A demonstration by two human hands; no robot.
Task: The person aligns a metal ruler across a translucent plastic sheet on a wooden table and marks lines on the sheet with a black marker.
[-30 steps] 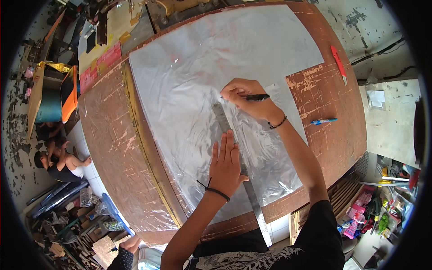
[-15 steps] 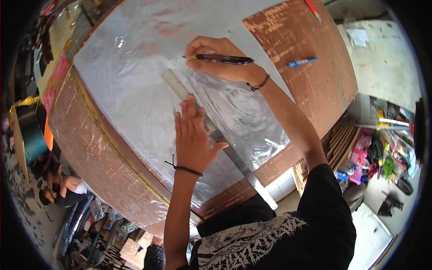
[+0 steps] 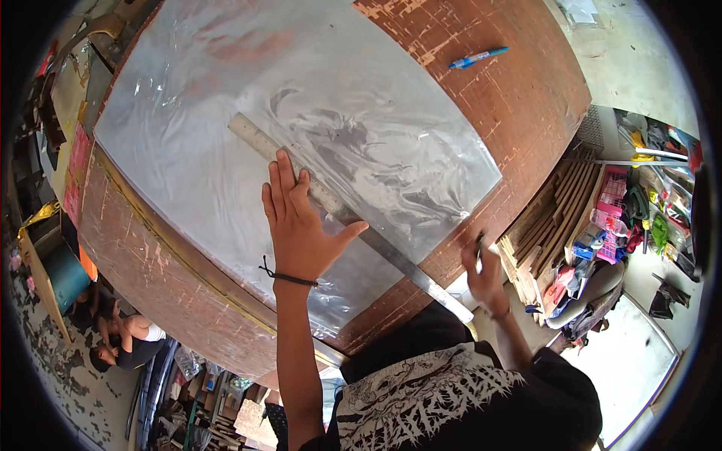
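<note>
My left hand (image 3: 304, 237) lies flat with its fingers stretched out, pressing on a long metal ruler (image 3: 402, 261). That ruler runs diagonally across a clear plastic sheet (image 3: 188, 180), its near end sticking out past the table edge by my shirt. Off the table's near right edge, my right hand (image 3: 489, 279) is closed and slightly blurred. A dark pen (image 3: 480, 244) shows in its fingers, mostly hidden by them. A blue pen (image 3: 479, 58) rests on bare wood right of the sheet.
The sheet covers much of a worn brown wooden table (image 3: 519, 128). Stacked wood strips (image 3: 553, 218) and a pink basket (image 3: 611, 197) with clutter stand on the right. At lower left a person (image 3: 131, 334) sits near piled materials.
My right hand has left the sheet and drawn back toward me, past the table's near right edge, with the pen. My left hand stays on the ruler. The view has shifted.
</note>
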